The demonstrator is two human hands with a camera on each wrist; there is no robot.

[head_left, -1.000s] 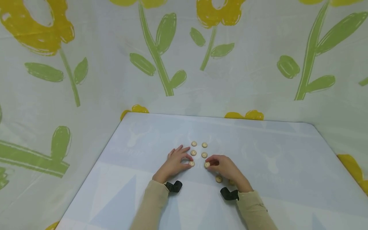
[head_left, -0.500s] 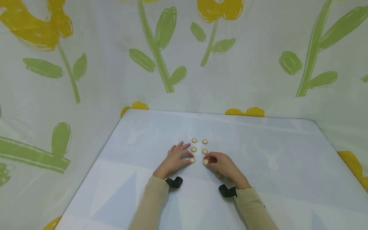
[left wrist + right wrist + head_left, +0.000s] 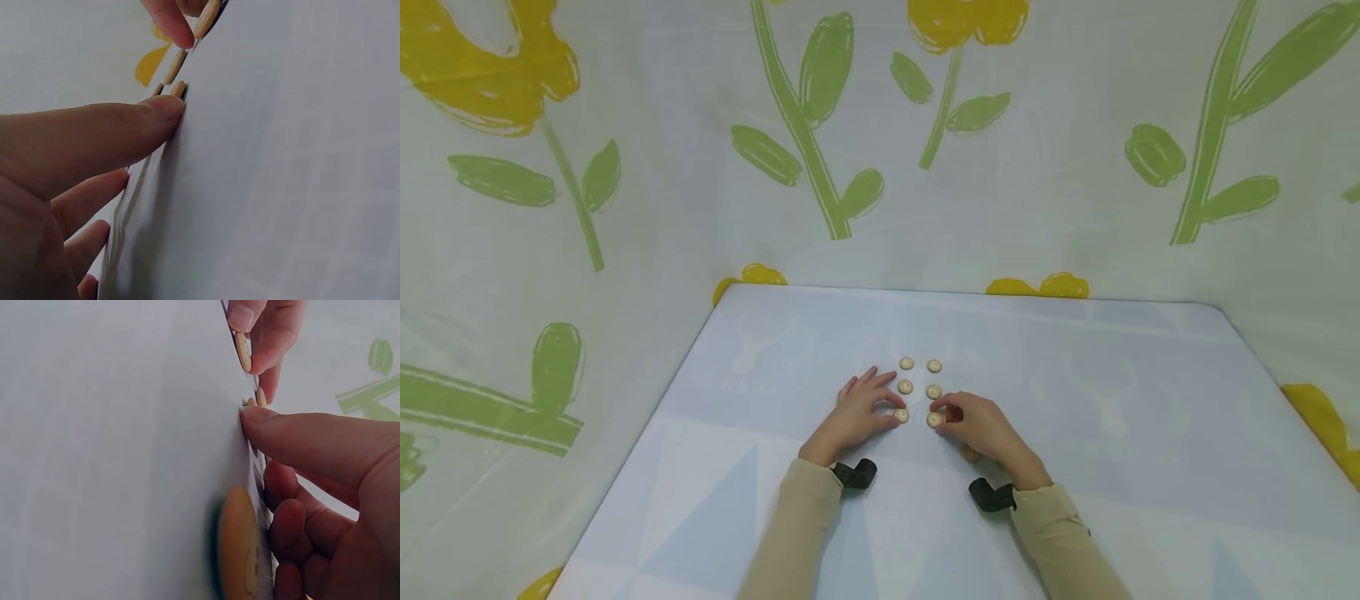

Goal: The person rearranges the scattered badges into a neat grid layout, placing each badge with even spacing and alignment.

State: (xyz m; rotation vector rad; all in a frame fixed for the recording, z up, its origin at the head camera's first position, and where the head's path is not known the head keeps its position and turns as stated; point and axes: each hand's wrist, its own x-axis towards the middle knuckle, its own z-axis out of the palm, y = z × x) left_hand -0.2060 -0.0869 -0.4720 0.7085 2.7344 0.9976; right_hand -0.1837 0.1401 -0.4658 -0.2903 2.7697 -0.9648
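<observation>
A narrow lane ran between the left hand (image 3: 853, 421) and the right hand (image 3: 988, 427), continuing between two columns of discs (image 3: 906, 387). A loose disc (image 3: 237, 544) obstructed the right hand's near side; the surface (image 3: 1157, 417) offered wide room outward.

We see two small, round, pale tan discs, apart, marked faces upward. The left disc (image 3: 901, 416) sits pinched in the left hand (image 3: 853, 421); the right disc (image 3: 933, 420), level with it, in the right hand (image 3: 987, 427).
</observation>
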